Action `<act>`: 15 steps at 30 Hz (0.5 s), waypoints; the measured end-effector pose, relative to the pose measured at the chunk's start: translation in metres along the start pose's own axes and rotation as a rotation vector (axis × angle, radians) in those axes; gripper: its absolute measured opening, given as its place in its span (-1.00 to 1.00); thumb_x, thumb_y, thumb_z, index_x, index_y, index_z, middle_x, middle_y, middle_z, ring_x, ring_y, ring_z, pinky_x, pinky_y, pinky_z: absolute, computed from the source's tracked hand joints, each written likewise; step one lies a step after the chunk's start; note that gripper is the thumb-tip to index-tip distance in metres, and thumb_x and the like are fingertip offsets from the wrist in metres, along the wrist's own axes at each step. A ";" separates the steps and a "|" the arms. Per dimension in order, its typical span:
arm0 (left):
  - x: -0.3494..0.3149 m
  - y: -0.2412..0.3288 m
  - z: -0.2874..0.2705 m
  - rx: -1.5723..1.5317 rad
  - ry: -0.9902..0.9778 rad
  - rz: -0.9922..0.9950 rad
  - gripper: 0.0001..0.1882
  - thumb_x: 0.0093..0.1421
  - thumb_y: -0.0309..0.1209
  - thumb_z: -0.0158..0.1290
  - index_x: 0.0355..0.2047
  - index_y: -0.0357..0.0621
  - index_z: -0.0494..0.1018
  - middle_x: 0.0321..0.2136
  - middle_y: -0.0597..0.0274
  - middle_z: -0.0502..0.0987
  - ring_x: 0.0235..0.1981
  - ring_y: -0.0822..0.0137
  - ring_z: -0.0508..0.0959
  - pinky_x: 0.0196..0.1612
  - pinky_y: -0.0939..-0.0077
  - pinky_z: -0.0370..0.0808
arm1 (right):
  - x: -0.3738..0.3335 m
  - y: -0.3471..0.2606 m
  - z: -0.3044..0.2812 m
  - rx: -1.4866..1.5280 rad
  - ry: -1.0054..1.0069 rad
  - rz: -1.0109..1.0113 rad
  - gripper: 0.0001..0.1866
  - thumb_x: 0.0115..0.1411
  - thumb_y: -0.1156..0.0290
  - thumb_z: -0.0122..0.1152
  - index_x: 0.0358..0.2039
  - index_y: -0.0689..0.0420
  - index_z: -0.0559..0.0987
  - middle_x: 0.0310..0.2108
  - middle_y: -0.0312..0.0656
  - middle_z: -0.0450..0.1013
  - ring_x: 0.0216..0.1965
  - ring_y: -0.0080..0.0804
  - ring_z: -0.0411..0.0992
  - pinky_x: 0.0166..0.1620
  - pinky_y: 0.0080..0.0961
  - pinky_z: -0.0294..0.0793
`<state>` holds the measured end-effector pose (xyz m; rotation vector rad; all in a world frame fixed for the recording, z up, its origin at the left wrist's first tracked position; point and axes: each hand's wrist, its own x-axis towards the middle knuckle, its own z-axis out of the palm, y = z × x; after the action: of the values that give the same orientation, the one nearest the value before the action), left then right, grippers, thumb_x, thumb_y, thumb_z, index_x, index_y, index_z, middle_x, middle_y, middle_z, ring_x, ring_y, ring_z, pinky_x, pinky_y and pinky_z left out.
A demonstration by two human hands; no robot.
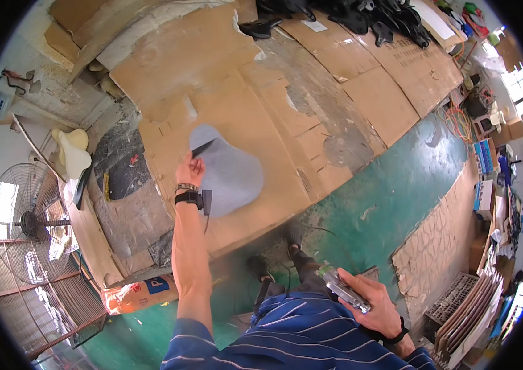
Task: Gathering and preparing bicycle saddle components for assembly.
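Note:
A grey, saddle-shaped piece [234, 176] with a smooth surface lies on the cardboard-covered table [298, 185]. Over its left edge is my left hand [192, 170], fingers closed on a thin black pointed piece [206, 147]. I cannot make out whether that black piece is joined to the grey one. Low on the right, close to my body and away from the table, my right hand [375, 305] is wrapped round a silver hand tool with a greenish end [343, 288]. Its exact kind is unclear, and my palm hides part of it.
Black moulded parts [360, 15] are heaped at the table's far side. A standing fan [30, 222] and cream saddle-shaped pieces [71, 154] are on the left. An orange bag [141, 296] lies by the near left edge. Boxes and stacked boards [471, 314] line the right.

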<state>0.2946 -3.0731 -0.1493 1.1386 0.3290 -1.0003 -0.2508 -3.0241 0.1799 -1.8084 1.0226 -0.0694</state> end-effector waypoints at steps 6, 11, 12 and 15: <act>-0.074 -0.026 0.003 0.168 -0.017 0.292 -0.65 0.33 -0.25 0.15 0.01 -0.23 0.51 -0.19 0.19 0.60 -0.17 0.28 0.59 -0.15 0.34 0.58 | 0.015 -0.008 -0.013 0.018 -0.063 -0.050 -0.09 -0.15 0.72 0.28 0.33 0.06 0.40 -0.07 0.05 0.54 -0.11 0.10 0.53 -0.05 -0.27 0.53; -0.185 -0.078 -0.062 0.439 0.092 0.453 -0.67 0.34 -0.34 0.14 0.05 -0.20 0.52 -0.27 0.27 0.62 -0.23 0.42 0.59 -0.26 0.47 0.55 | 0.021 -0.030 -0.024 -0.003 -0.094 -0.219 -0.09 -0.14 0.70 0.26 0.34 0.08 0.37 -0.11 0.05 0.54 -0.14 0.10 0.52 -0.06 -0.28 0.53; -0.205 -0.086 -0.082 0.440 0.093 0.403 -0.68 0.34 -0.34 0.14 0.05 -0.21 0.52 -0.27 0.27 0.62 -0.25 0.42 0.59 -0.28 0.47 0.55 | 0.022 -0.036 -0.024 -0.011 -0.095 -0.244 -0.10 -0.12 0.66 0.26 0.35 0.09 0.36 -0.13 0.04 0.53 -0.16 0.10 0.52 -0.06 -0.28 0.53; -0.255 -0.117 -0.147 0.443 0.169 0.255 -0.71 0.33 -0.35 0.14 0.01 -0.21 0.54 -0.30 0.27 0.62 -0.34 0.42 0.60 -0.33 0.47 0.55 | 0.023 -0.050 -0.018 -0.043 0.088 -0.337 -0.29 0.00 0.64 0.41 0.23 0.15 0.48 -0.28 0.00 0.56 -0.33 -0.09 0.55 -0.24 -0.38 0.52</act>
<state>0.0983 -2.8278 -0.1096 1.6278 0.0900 -0.7698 -0.2144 -3.0463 0.2194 -2.0166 0.7741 -0.3372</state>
